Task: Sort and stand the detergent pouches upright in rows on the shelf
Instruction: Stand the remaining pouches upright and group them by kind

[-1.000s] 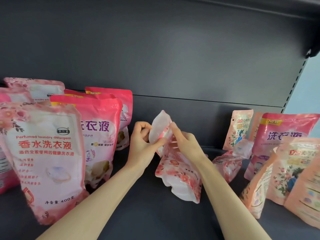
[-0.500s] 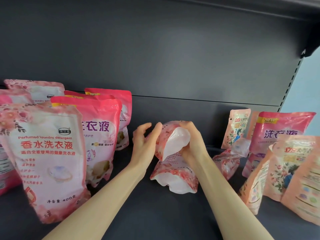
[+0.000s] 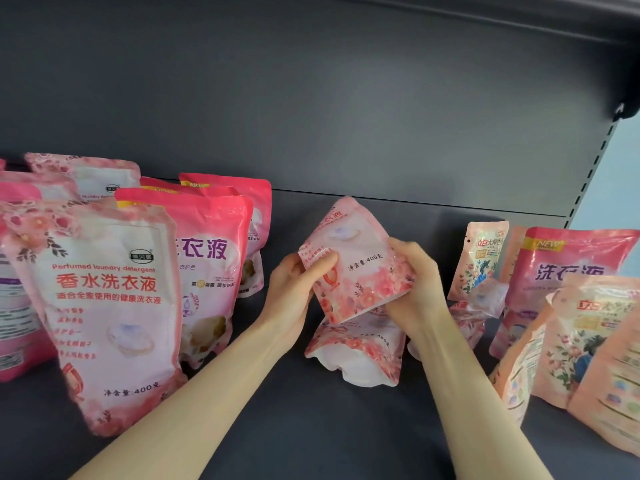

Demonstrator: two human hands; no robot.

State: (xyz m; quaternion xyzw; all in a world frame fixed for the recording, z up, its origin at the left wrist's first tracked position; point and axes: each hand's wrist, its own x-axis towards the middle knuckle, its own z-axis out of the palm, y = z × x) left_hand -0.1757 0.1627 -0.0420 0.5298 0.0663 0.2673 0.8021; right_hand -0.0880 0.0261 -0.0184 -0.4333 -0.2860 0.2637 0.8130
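Observation:
A pink floral detergent pouch (image 3: 353,261) is held tilted above the shelf's middle, its printed front toward me. My left hand (image 3: 294,292) grips its left edge with thumb on the front. My right hand (image 3: 412,289) grips its right side, fingers curled round it. Under it lies a second floral pouch (image 3: 360,355) on its side, its white base facing me. On the left stand a large floral pouch (image 3: 110,306) and deep pink pouches (image 3: 211,258) in rows.
The dark shelf floor (image 3: 311,427) runs under my forearms. At the right stand a small peach pouch (image 3: 485,258), a deep pink pouch (image 3: 571,268) and peach floral pouches (image 3: 581,351); another floral pouch (image 3: 474,306) lies fallen among them. The back panel (image 3: 311,116) is close behind.
The floral pouch has been lifted off the lying one and turned so its printed front faces me. My left hand, open beside it before, now grips its left edge.

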